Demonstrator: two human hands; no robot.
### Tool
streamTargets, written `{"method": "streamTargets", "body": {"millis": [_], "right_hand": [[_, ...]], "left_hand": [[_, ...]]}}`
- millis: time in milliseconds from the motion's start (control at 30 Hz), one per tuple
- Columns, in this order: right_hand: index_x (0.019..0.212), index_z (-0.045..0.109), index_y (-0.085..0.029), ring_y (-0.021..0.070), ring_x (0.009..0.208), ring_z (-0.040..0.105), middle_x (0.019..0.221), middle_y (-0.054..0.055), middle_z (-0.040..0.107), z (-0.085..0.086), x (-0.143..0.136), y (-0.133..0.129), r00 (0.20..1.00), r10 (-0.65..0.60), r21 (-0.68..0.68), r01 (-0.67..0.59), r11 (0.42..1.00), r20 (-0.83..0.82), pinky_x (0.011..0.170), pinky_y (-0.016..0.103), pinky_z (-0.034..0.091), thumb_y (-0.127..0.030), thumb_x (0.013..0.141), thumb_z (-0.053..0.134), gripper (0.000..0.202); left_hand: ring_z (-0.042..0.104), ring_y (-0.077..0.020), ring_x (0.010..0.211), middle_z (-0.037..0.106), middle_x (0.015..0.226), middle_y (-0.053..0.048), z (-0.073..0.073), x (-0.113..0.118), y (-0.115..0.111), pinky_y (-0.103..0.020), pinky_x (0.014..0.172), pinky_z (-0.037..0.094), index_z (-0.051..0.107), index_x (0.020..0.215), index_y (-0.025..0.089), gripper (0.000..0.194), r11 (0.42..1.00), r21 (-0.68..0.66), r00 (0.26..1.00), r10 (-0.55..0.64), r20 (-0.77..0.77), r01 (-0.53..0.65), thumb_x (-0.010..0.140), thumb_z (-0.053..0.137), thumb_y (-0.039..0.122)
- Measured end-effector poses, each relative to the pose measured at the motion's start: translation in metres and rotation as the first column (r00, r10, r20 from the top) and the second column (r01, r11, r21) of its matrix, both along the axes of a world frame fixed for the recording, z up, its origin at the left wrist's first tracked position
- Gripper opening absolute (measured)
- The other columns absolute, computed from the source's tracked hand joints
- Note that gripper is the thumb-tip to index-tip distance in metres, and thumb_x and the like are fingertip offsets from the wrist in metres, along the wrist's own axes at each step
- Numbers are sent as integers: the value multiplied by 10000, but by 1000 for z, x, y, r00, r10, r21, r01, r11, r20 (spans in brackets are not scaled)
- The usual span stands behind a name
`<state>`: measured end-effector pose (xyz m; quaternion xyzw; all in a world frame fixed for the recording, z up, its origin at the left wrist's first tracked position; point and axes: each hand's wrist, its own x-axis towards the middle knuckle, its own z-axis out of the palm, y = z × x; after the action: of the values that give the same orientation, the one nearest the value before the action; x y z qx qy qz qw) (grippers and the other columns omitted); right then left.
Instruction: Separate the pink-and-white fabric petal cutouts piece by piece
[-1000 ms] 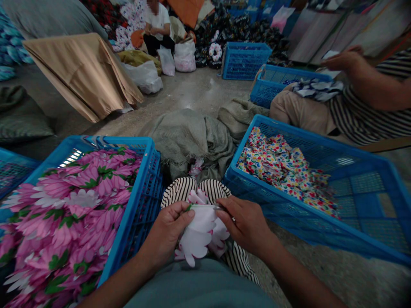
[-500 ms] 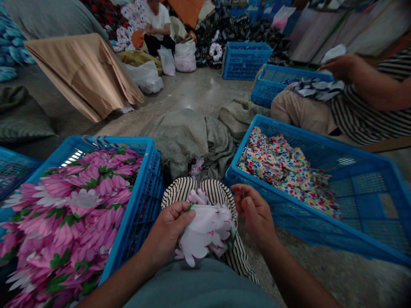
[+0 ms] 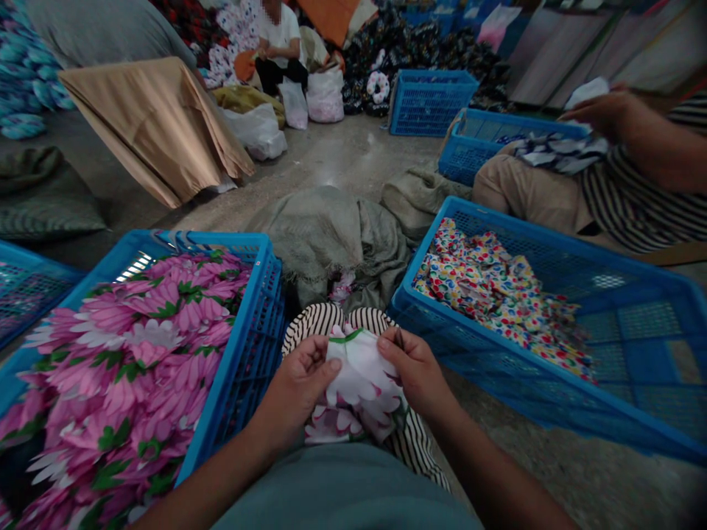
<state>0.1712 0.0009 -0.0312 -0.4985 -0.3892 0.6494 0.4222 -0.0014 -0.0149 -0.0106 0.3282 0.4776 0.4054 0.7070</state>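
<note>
Over the striped lap, a white fabric flower piece (image 3: 356, 368) with pink edges and a green strip along its top is stretched between both hands. My left hand (image 3: 306, 375) pinches its left side between thumb and fingers. At its upper right, my right hand (image 3: 409, 361) grips the edge; a small dark thing, too small to make out, shows at those fingers. More white and pink petals (image 3: 331, 425) lie beneath the piece on the lap. To the left, a blue crate (image 3: 259, 294) is heaped with pink flower pieces (image 3: 188, 316) that have green bases.
A blue crate (image 3: 530, 368) at the right holds colourful patterned cloth pieces (image 3: 486, 283). Grey-green sacking (image 3: 325, 228) lies ahead of the knees. Another person in stripes (image 3: 635, 199) sits at the right, holding white cloth. A person in white (image 3: 279, 44) sits further back.
My right hand has moved left from beside the lap and taken hold of the white piece. The piece is raised and spread, its green strip now facing up. The view has shifted slightly.
</note>
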Motion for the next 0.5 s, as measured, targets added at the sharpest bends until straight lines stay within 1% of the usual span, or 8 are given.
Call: {"method": "streamTargets", "body": {"millis": [67, 100, 167, 233, 300, 400, 500], "right_hand": [[596, 443, -170, 45, 375, 251, 462, -86, 327, -2, -1, -2, 997, -47, -34, 45, 998, -59, 350, 172, 180, -402, 712, 584, 295], [594, 443, -170, 43, 372, 253, 462, -87, 325, -3, -2, -2, 994, -71, -46, 67, 997, -83, 348, 170, 182, -401, 703, 594, 297], [581, 443, -168, 41, 371, 255, 458, -87, 326, -3, -5, -3, 988, -102, -61, 95, 994, -118, 345, 168, 185, -397, 687, 613, 305], [563, 437, -166, 42, 371, 261, 449, -83, 340, -3, -8, -4, 985, -105, -69, 96, 993, -140, 345, 169, 188, -396, 679, 623, 318], [558, 439, -164, 43, 371, 267, 444, -79, 356, -4, -10, -4, 984, -90, -73, 79, 994, -155, 346, 172, 187, -396, 679, 626, 322], [562, 452, -160, 43, 372, 255, 440, -81, 352, -6, -12, -6, 983, -75, -75, 63, 995, -168, 354, 174, 181, -390, 678, 631, 313], [571, 455, -162, 49, 384, 253, 451, -78, 348, -9, -11, -8, 984, -69, -69, 59, 996, -162, 369, 180, 194, -388, 680, 630, 306]], "left_hand": [[574, -126, 771, 567, 921, -24, 2, 2, 2, -238, 688, 459, 489, 971, 189, 344, 993, 87, 995, 85, -47, -81, 670, 655, 178], [573, -127, 789, 550, 961, -19, 3, 3, 2, -243, 696, 462, 468, 1000, 209, 412, 989, 113, 994, 101, -47, -95, 646, 673, 164], [574, -147, 823, 549, 992, -29, 5, 5, 2, -267, 719, 467, 449, 1029, 218, 466, 991, 115, 997, 72, -28, -68, 631, 682, 161], [577, -164, 827, 586, 941, -43, 6, 7, 2, -278, 729, 463, 467, 1001, 190, 420, 996, 83, 1000, 19, -16, -18, 637, 676, 176], [579, -156, 770, 612, 861, -41, 6, 7, 2, -262, 689, 462, 484, 941, 169, 352, 999, 52, 1000, -1, -24, 2, 644, 672, 196], [565, -121, 645, 611, 758, -7, 4, 7, 2, -229, 595, 452, 476, 868, 174, 287, 1000, 16, 999, 7, -36, -7, 654, 662, 221], [537, -97, 557, 585, 662, 25, 3, 6, 3, -204, 537, 431, 469, 807, 174, 232, 1000, -4, 999, 28, -43, -28, 668, 644, 236]]}}
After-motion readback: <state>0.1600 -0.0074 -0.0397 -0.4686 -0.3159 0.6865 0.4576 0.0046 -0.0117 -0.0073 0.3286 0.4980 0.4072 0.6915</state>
